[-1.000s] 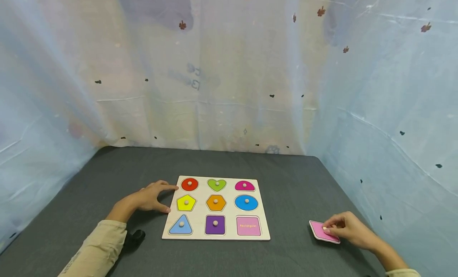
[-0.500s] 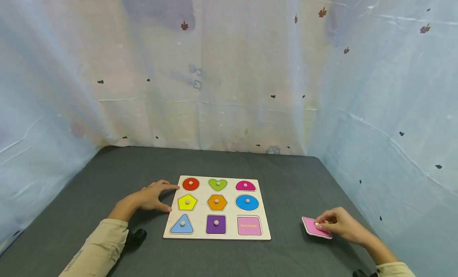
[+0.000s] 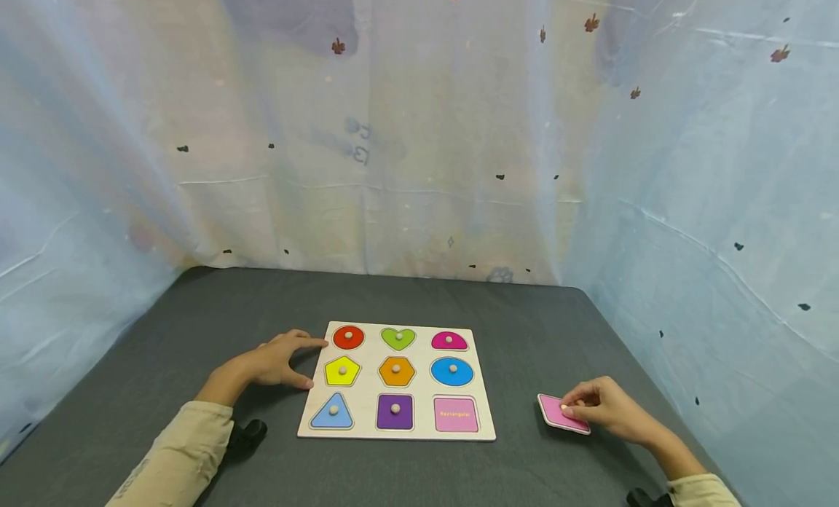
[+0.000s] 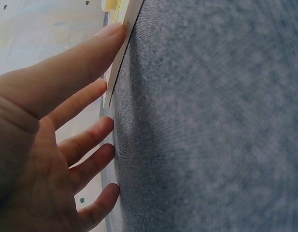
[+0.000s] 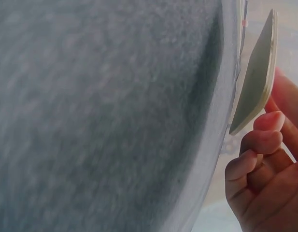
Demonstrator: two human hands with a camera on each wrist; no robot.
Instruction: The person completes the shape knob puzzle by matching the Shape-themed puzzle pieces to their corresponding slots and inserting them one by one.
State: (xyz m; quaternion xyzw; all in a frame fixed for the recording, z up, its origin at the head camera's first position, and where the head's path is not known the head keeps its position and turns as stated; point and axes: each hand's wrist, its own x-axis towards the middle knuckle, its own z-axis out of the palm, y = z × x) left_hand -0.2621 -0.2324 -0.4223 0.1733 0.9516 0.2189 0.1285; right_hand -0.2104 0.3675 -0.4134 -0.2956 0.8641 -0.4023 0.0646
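Note:
My right hand [image 3: 606,407] pinches the small knob of a pink rectangular puzzle piece [image 3: 553,411], which is held tilted above the table to the right of the board. In the right wrist view the plain underside of the piece [image 5: 256,77] shows, raised off the cloth. A pale wooden puzzle board [image 3: 419,387] lies at the middle of the table. Its lower right recess [image 3: 456,423] is pink and printed "Rectangular". My left hand [image 3: 272,360] is spread at the board's left edge, thumb and index fingertips touching it. In the left wrist view the other fingers are extended beside the board edge [image 4: 120,60].
Several knobbed shapes sit in the board, among them a purple square [image 3: 387,419] and a blue oval [image 3: 440,374]. Dark grey cloth covers the table [image 3: 262,296]. A pale patterned curtain [image 3: 419,128] hangs behind and at both sides.
My right hand has carried the pink rectangular piece leftward, nearer to the board. The left hand and the board stay in place.

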